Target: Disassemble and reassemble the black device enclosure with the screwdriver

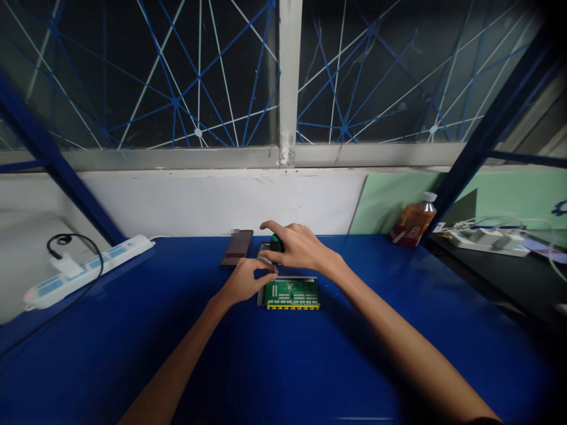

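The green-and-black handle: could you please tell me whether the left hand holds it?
No, the right hand holds the handle.

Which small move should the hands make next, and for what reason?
Probably turn the screwdriver gently: the right hand holds it upright over the far left corner of the green circuit board, while the left hand has fingertips at the shaft.

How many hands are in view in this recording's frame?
2: the left hand, its fingertips at the upper-left corner of the green circuit board, and the right hand, higher up, holding a screwdriver. No other hands show.
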Action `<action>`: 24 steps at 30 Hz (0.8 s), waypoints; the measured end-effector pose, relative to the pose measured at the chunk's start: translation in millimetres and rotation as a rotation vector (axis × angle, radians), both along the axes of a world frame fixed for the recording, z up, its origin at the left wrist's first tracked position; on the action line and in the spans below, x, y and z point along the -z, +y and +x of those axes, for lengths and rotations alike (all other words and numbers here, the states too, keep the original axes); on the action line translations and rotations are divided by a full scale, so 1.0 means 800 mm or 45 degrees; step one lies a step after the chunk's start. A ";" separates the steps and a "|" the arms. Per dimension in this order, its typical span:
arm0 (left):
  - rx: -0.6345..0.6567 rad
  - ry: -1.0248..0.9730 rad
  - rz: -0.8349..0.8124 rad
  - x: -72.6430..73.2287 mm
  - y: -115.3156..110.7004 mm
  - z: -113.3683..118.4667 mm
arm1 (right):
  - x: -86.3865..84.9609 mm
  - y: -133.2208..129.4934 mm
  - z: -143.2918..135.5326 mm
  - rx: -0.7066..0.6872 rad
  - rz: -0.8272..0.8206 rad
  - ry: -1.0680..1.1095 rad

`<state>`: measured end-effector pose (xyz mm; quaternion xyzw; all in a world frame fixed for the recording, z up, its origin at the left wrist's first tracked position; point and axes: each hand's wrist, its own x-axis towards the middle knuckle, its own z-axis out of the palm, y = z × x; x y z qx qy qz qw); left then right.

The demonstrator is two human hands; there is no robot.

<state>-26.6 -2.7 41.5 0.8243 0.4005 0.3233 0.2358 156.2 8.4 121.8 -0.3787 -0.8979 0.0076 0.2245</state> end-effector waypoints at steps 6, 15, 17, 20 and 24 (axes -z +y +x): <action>0.012 0.015 -0.006 0.002 -0.001 0.001 | 0.000 0.001 0.001 0.006 0.013 -0.015; 0.035 0.028 -0.008 0.000 -0.001 0.001 | -0.002 0.001 0.000 0.005 0.006 -0.001; 0.009 0.029 -0.011 0.001 -0.001 0.002 | -0.001 0.001 0.000 0.003 0.001 0.002; -0.006 0.020 -0.013 0.000 -0.002 0.002 | -0.001 0.001 0.000 0.000 -0.018 0.004; 0.026 0.036 -0.001 0.001 -0.003 0.001 | -0.002 0.000 0.000 0.011 -0.002 -0.001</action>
